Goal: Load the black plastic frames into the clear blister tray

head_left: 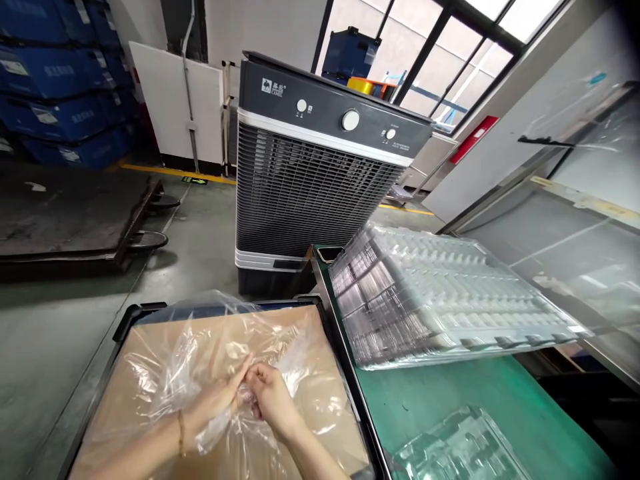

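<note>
Clear plastic film [183,363] lies crumpled over a brown cardboard sheet [325,373] that covers a dark-rimmed crate [145,310]. Near the middle of the sheet both hands meet on gathered film. My left hand [223,393], with a thin band at its wrist, comes from the lower left, its fingers pressed together on the film. My right hand [270,393] is closed with its fingertips bent onto the same bunch, touching the left fingers. Part of the gathered film is hidden between the hands.
A green-topped table [400,400] stands at the right, with a tall stack of clear plastic trays [430,293], a loose clear tray [460,447] and a phone [330,254]. An air cooler [320,180] stands beyond the crate. Blue crates [45,73] and a dark platform [65,207] are at the left.
</note>
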`<act>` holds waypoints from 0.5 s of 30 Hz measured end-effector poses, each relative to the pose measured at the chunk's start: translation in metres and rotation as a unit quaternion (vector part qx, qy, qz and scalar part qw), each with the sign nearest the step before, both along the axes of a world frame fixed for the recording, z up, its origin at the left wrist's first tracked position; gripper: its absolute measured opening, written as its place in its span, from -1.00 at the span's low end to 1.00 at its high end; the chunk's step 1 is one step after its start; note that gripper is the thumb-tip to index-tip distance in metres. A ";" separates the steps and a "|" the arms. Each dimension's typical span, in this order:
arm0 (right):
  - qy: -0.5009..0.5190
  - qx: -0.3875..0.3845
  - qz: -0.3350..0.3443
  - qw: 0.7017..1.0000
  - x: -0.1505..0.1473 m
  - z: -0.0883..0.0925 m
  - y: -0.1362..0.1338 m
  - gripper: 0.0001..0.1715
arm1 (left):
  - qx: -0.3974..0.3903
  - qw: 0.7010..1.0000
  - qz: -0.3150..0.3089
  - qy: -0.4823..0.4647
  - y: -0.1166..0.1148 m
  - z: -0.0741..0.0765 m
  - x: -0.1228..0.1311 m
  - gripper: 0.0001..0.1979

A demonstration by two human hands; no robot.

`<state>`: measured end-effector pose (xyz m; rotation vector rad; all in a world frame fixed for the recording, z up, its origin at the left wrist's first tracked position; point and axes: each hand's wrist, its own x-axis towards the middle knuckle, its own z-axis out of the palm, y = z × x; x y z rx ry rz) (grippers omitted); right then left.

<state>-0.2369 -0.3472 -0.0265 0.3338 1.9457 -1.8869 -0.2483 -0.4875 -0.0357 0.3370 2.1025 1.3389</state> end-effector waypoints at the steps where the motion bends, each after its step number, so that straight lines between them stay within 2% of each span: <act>1: -0.019 -0.023 0.002 1.000 -0.001 -0.004 -0.001 -0.81 | -0.007 1.000 -0.022 -0.020 -0.004 0.003 -0.003 -0.56; 3: -0.058 -0.074 -0.027 0.995 0.004 -0.005 -0.006 -0.84 | -0.009 0.995 -0.070 -0.068 -0.014 0.010 -0.009 -0.52; 7: -0.112 -0.162 -0.087 0.977 0.033 0.005 -0.033 -0.83 | 0.007 0.971 -0.168 -0.167 -0.026 0.013 -0.023 -0.45; 9: -0.095 -0.209 -0.098 0.968 0.049 0.005 -0.053 -0.78 | -0.001 0.959 -0.216 -0.184 -0.025 0.012 -0.029 -0.45; 10: -0.050 -0.224 -0.104 0.968 0.056 0.002 -0.061 -0.78 | -0.008 0.954 -0.239 -0.180 -0.023 0.012 -0.031 -0.48; 11: 0.007 -0.206 -0.097 0.974 0.061 -0.004 -0.067 -0.82 | -0.017 0.950 -0.260 -0.169 -0.021 0.012 -0.032 -0.53; 13: 0.101 -0.108 -0.038 0.988 0.071 -0.016 -0.068 -0.89 | -0.039 0.949 -0.288 -0.121 -0.018 0.015 -0.030 -0.65; 15: 0.109 -0.013 0.055 0.992 0.076 -0.024 -0.055 -0.78 | -0.077 0.955 -0.284 -0.027 -0.016 0.017 -0.024 -0.74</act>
